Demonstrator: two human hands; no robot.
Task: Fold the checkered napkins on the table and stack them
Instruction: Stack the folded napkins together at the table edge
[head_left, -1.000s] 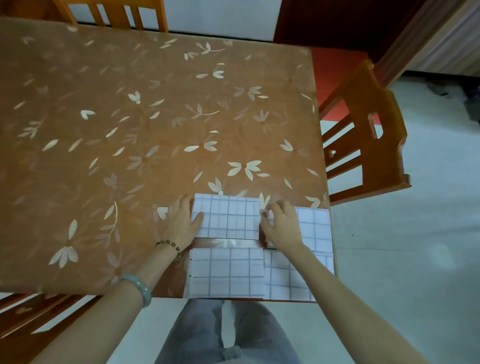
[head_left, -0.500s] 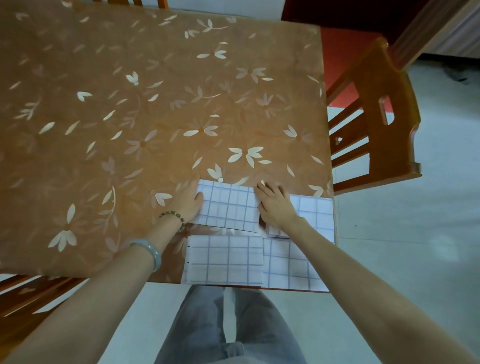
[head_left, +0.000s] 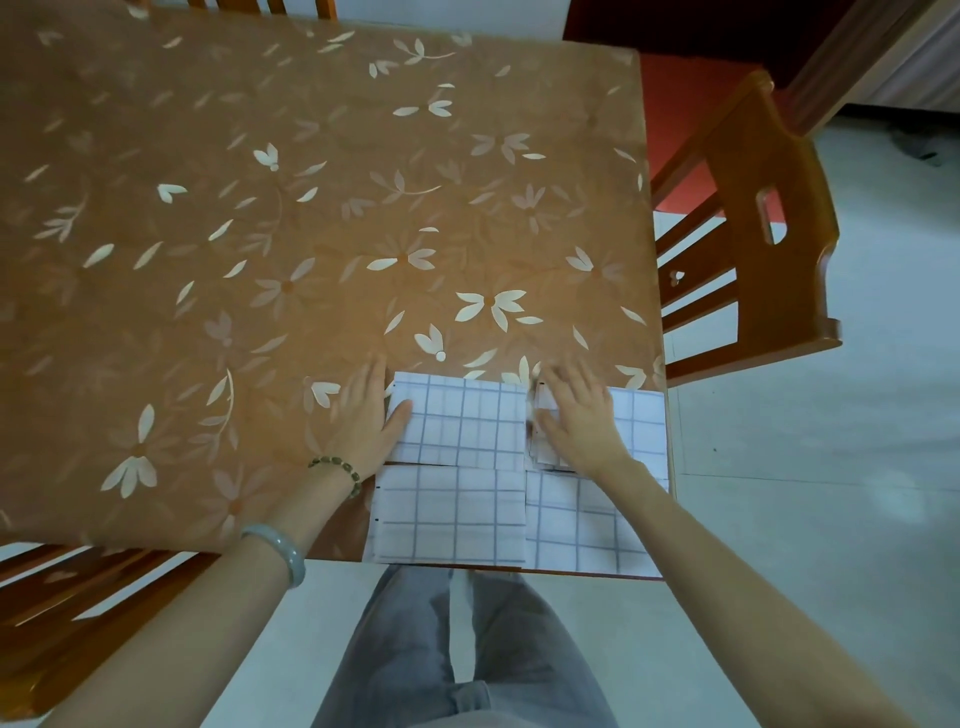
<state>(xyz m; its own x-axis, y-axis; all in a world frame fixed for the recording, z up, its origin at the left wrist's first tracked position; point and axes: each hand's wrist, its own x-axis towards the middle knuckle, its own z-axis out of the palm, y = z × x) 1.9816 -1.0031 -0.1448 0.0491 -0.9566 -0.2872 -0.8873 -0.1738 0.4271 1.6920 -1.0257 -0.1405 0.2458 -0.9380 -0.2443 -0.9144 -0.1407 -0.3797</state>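
Tabletop (head_left: 260, 234): four checkered napkins are grouped at its near right corner, none stacked.

Far-left napkin (head_left: 462, 426) lies folded and flat, just beyond the near-left napkin (head_left: 447, 514). The far-right napkin (head_left: 639, 421) and near-right napkin (head_left: 582, 535) lie alongside.

My left hand (head_left: 363, 415) rests at the far-left napkin's left edge, thumb on the cloth, fingers released and straight.

My right hand (head_left: 576, 415) lies flat over the far-right napkin's left edge.

Change: a second ago my right fingers pinched there; now they are spread and pressing.

Judgement: a fold is being flattened; stacking is outstanding.
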